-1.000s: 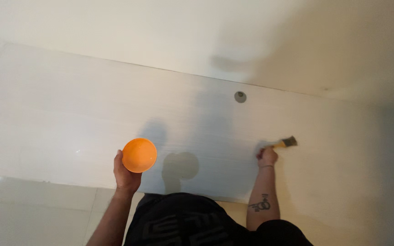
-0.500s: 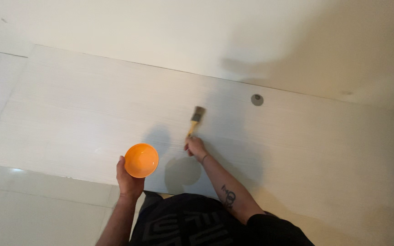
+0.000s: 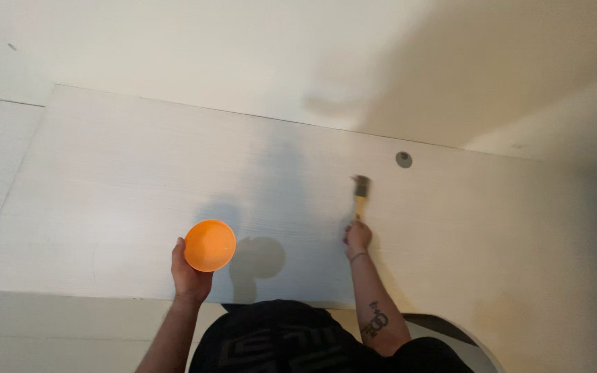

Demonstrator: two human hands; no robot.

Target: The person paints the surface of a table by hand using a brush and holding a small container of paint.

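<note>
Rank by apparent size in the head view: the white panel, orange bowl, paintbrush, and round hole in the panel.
1. White panel
2. Orange bowl
3. Paintbrush, narrower than the bowl though about as long
4. Round hole

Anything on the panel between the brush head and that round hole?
No. In the head view, only bare white panel separates the brush from the round hole.
</note>
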